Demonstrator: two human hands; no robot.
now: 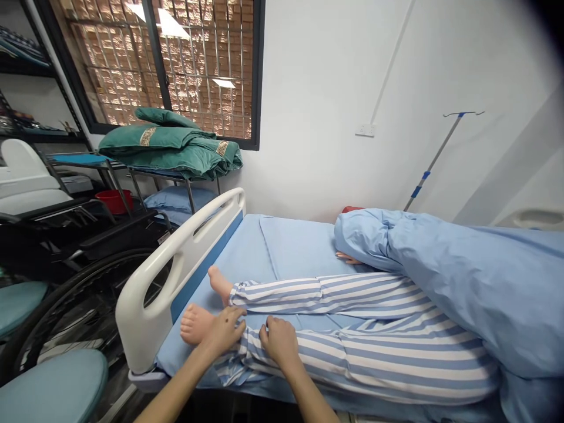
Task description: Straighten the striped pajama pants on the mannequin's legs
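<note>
Head view; clock read from mid-view, twelve at top.

Hidden or cut off: figure's upper body, under the quilt [462, 276] at half past three, which runs out at the right edge. Figure's hand [348, 257], four o'clock, only fingers out. Red item [352, 208], three o'clock, mostly behind the quilt; kind unclear. Drip pole [434, 158], toward two, foot concealed. Near ankle, covered by the left hand [228, 329].

Hands: left, seven o'clock, on the trousers [343, 343] at the near cuff, fingers bent and slightly parted; grip on cloth cannot be told. Right hand [281, 341], six o'clock, on the same trouser leg, fingers curled; pinch or mere contact cannot be told. Trousers: striped, on the figure, running from seven o'clock to four. Near foot [194, 324] and far foot [219, 285], bare, between seven and eight.

Containers: bucket [115, 202], red, nine o'clock, contents unseen. Shelf [33, 138], ten o'clock, small goods, indistinct. Rack [190, 197], between nine and ten, green cushions [171, 141] above, blue pillows [178, 197] below.

Around: bed [295, 244], blue sheet. Footboard [136, 329], eight o'clock, standing between feet and wheelchair [88, 255]. Two stools [55, 388], eight o'clock, both cut off at left.
</note>
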